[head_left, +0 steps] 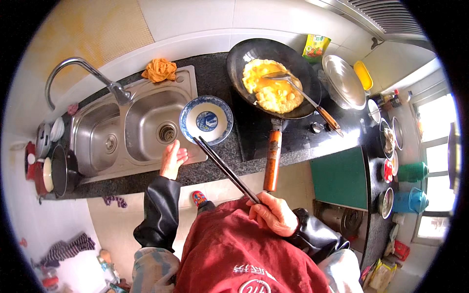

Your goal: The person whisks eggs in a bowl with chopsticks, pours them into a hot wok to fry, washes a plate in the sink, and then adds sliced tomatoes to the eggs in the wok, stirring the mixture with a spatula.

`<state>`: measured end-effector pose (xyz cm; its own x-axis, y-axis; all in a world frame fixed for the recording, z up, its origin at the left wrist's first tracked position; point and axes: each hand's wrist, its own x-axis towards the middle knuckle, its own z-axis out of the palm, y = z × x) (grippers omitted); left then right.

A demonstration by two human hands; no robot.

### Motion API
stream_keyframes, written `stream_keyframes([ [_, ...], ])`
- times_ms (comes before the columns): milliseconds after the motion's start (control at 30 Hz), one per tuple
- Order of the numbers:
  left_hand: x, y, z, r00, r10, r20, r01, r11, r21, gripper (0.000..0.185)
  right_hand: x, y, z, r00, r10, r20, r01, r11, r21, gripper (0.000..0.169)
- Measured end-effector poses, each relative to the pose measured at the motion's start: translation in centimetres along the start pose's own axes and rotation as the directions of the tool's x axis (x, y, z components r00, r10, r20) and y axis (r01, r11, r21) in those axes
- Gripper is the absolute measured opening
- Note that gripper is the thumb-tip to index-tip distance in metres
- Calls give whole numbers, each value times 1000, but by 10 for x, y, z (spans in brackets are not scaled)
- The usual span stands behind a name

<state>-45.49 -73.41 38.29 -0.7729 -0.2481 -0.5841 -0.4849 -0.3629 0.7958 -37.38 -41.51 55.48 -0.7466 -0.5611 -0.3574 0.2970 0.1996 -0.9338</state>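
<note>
My right hand (274,215) grips a pair of dark chopsticks (229,171), their tips close to the near rim of a blue-and-white bowl (206,121). The bowl appears bare inside and sits on the counter beside the sink's right edge. Fingers apart and holding nothing, my left hand (173,158) is over the sink's front rim, left of the bowl. In a black wok (253,49) on the cooktop, beaten egg (278,88) is partly set, with runny yellow in the middle. A metal spatula (311,103) rests in the egg, its wooden handle over the wok's right rim.
A double-basin steel sink (157,113) with a curved faucet (117,91) lies left. The wok's wooden handle (272,161) juts toward me past the counter edge. An orange cloth (160,69) lies behind the sink. A metal lid (344,81) and a yellow seasoning pouch (316,47) stand right of the wok.
</note>
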Motion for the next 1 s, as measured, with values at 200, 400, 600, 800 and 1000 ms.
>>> stream_keyframes([
  [200, 52, -1, 15, 965, 21, 262, -47, 995, 93, 36, 18, 36, 44, 939, -61, -339, -22, 971, -236, 14],
  [400, 77, 8, 26, 945, 6, 328, -6, 1000, -1, 28, 32, 81, 35, 885, -58, -461, -127, 925, -359, 31],
  [600, 73, 30, -13, 977, 74, 200, -44, 988, -150, 22, 44, 102, 14, 890, -234, -391, 6, 863, -505, 26],
  [800, 17, 81, -90, 976, 216, -23, -218, 969, -116, 29, 106, 106, 13, 846, -398, -355, 63, 735, -675, 24],
  [1000, -18, 77, -131, 982, 186, -35, -189, 956, -226, 30, 171, 133, 18, 779, -541, -318, 79, 586, -806, 25],
])
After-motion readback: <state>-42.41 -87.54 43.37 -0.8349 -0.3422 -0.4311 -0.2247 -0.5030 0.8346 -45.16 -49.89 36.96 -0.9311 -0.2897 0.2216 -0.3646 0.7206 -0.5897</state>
